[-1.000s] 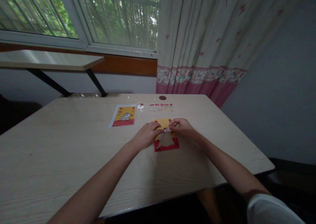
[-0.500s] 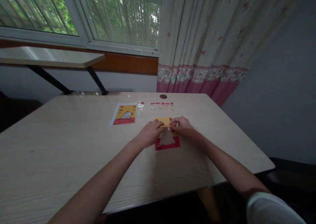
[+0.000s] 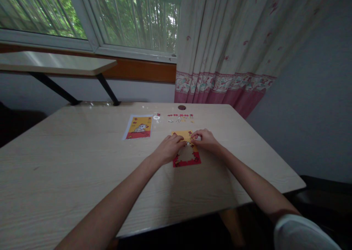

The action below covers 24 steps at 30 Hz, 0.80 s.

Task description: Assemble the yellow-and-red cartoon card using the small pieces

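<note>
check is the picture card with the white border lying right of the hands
No, the picture card lies on the table to the left of both hands, beyond the left hand.

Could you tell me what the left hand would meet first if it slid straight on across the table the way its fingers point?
The left hand points up and to the right, onto the puzzle board. Going straight on, it would likely meet the right hand, whose fingertips lie close ahead over the board's far part; the exact gap is unclear.
</note>
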Tool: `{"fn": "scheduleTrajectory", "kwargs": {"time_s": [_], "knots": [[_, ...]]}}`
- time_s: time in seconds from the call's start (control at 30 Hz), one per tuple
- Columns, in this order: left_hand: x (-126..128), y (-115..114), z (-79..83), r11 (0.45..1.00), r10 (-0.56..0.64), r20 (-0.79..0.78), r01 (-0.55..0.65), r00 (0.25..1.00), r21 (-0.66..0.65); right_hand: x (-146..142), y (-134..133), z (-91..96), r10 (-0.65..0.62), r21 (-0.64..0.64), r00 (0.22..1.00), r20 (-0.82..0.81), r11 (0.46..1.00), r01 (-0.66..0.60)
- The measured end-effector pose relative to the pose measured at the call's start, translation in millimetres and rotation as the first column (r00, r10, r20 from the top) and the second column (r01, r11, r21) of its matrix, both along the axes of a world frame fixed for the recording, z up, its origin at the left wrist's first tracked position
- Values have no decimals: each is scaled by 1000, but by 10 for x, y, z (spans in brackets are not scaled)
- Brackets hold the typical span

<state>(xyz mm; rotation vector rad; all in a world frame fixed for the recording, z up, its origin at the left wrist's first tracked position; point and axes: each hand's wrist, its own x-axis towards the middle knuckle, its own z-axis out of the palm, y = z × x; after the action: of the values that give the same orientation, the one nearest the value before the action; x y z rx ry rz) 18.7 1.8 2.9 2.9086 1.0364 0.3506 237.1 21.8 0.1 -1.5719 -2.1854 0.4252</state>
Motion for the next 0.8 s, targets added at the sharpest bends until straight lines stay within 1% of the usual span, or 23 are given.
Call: {"fn": "scheduleTrajectory", "kwargs": {"time_s": [0.1,0.23,0.33,0.43,0.5,0.6,0.67,0.8], "knots": [[10,0,12,1000,2,-16,-2,1000,-5,3,14,-25,18,12,1000,10,1000,-18],[30,-12,40,1000,10,-74,-11,997,-7,5,34,-55,26,-1,1000,11,1000,-26],[29,-18,39,1000,12,-86,-12,996,4,0,26,-53,26,-13,1000,-4,1000,-26],[-34,-4,24,1000,4,-55,-3,998,8,-1,1,-39,28,-13,1000,-3,1000,-28],[-121,24,17,1000,12,6,-12,1000,10,5,-12,-38,39,-6,999,0,999,-39],[-282,92,7,997,77,115,-79,990,14,21,-17,-54,63,3,998,-13,998,-63],[-370,138,-9,992,126,148,-128,981,4,32,-15,-65,68,2,997,-24,998,-68],[-432,177,-69,978,208,116,-207,971,-21,41,-17,-58,70,-4,997,-22,998,-70]]}}
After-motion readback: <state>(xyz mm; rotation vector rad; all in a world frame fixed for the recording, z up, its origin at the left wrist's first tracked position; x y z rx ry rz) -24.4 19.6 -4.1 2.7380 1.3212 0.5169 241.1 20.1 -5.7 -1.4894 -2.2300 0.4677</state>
